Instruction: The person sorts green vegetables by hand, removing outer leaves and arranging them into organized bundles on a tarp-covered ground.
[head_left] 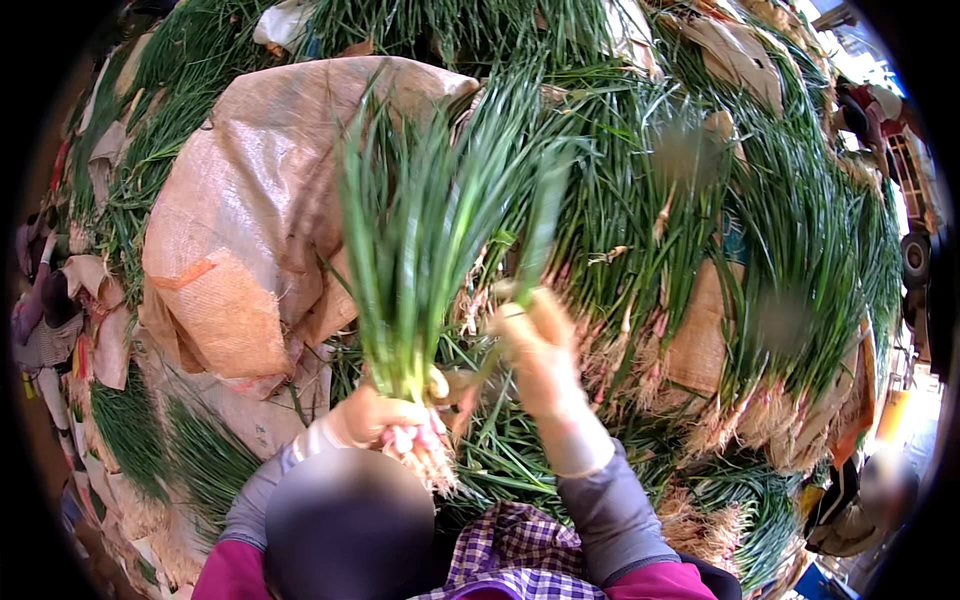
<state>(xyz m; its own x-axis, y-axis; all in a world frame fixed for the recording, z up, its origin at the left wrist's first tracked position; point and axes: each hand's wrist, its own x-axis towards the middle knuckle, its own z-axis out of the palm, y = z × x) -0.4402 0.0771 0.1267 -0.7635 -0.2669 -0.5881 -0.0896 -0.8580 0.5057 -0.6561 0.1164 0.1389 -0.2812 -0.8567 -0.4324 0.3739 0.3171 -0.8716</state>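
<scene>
Left hand (375,413) low, fingers round an onion bunch (408,280) — right hand (542,345) raised, pinching blurred leaves (545,215).

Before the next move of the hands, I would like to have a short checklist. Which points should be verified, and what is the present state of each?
1. Left hand closed around the bunch of green onions near its bulbs: ok.
2. Leaves of the bunch pointing away from the person: ok, they fan out toward the top of the view.
3. Right hand empty: not ok, it holds some green leaves, blurred.
4. Roots of the bunch free of soil: cannot tell at this detail.
5. Area below the hands free of loose leaves: not ok, many lie there.
6. Leaf tips not touching the woven sack: cannot tell, they overlap it in view.
</scene>
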